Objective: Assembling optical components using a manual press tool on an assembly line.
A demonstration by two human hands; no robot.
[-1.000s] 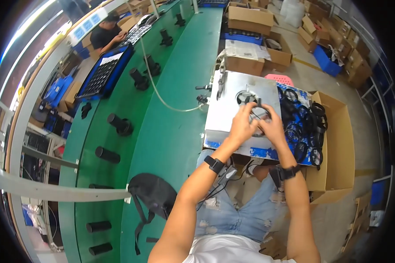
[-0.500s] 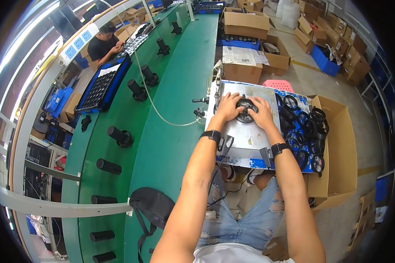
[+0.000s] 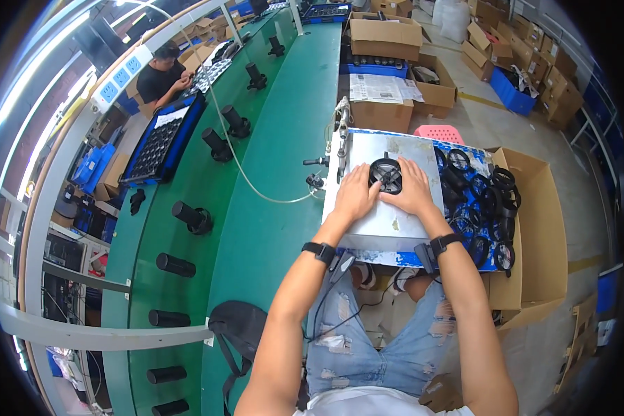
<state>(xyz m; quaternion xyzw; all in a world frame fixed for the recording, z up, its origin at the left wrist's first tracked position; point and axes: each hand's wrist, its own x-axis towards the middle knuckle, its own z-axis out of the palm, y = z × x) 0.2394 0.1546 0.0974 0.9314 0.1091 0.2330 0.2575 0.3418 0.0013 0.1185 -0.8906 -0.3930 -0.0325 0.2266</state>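
Observation:
A round black plastic ring with crossing spokes (image 3: 385, 175) lies on the bare metal top of a box-shaped fixture (image 3: 388, 225). My left hand (image 3: 356, 194) holds the ring's left side, its fingers pointing away from me and its thumb at the near rim. Against the right side rests my right hand (image 3: 413, 188), with its thumb also by the near edge. Between them the hands frame the ring, and its spokes show from above. Two grey angled pieces (image 3: 342, 262) stick out at the fixture's front, near my wrists.
Several black ring parts (image 3: 489, 201) are heaped on a blue surface right of the fixture, beside an open cardboard box (image 3: 542, 236). Valves with a hose (image 3: 315, 182) sit at its left. Black cylinders (image 3: 175, 264) line the green bench (image 3: 256, 229). Another person (image 3: 163, 80) works across it.
Both hands have slid down toward the ring's near side, uncovering more of it. The spokes now show clearly, and my forearms have spread slightly apart.

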